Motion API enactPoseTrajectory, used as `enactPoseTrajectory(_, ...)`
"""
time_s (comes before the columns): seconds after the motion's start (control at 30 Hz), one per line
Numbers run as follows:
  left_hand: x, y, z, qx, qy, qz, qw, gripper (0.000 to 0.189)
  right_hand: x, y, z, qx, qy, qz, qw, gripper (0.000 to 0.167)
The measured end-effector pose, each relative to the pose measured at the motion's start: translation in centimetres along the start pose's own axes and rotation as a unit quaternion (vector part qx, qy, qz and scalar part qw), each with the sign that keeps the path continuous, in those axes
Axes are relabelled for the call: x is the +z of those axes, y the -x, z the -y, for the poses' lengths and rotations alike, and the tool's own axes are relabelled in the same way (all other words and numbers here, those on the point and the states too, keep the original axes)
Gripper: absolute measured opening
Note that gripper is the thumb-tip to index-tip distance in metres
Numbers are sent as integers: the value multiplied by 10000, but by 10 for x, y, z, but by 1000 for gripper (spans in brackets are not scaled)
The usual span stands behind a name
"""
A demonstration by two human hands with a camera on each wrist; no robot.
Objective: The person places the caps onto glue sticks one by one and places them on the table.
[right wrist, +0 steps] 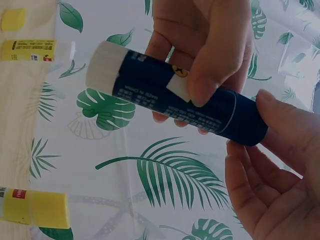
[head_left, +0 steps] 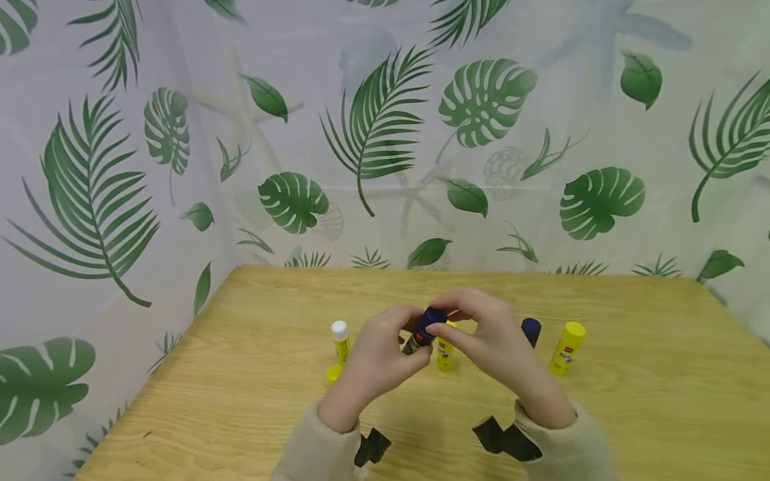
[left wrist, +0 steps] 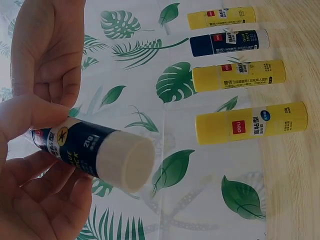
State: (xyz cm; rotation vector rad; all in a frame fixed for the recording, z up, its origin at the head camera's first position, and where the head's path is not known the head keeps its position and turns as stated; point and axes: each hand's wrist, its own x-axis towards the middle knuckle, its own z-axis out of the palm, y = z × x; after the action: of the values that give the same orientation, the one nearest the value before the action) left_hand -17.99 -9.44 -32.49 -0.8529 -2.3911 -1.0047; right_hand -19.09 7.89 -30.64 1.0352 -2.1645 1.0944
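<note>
A dark blue glue stick (head_left: 419,339) with a white base is held tilted above the table by both hands. My left hand (head_left: 385,347) grips its labelled body, fingers and thumb wrapped round it. At the upper end, my right hand (head_left: 481,331) pinches the dark blue cap (right wrist: 246,121) between thumb and fingers. The right wrist view shows the cap meeting the body at a thin seam. In the left wrist view the white base (left wrist: 127,160) points towards the row of other glue sticks.
An uncapped yellow glue stick (head_left: 341,341) with a white top stands left, its yellow cap (head_left: 333,373) beside it. Behind and right of the hands stand a yellow glue stick (head_left: 445,357), a dark blue one (head_left: 531,329) and another yellow one (head_left: 567,349). Leaf-patterned cloth hangs behind the wooden table (head_left: 271,314).
</note>
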Motion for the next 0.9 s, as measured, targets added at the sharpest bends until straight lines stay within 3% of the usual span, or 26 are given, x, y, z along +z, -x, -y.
enactPoseTrajectory(0.2,-2,-3,3,-383,113,162,9991,25,-3,-1,0,37,375,47,9993,21)
enactPoseTrajectory(0.6,-16,-13,11,-1373,581,-186,9887,28,-9,-1,0,218,613,45,9979,20)
enactPoseTrajectory(0.73,-10,-18,20,-1647,557,-249,9845,31,-9,-1,0,268,570,116,9979,20)
enactPoseTrajectory(0.9,5,-20,32,-1673,262,-71,9855,28,-9,0,1,205,552,207,9981,19)
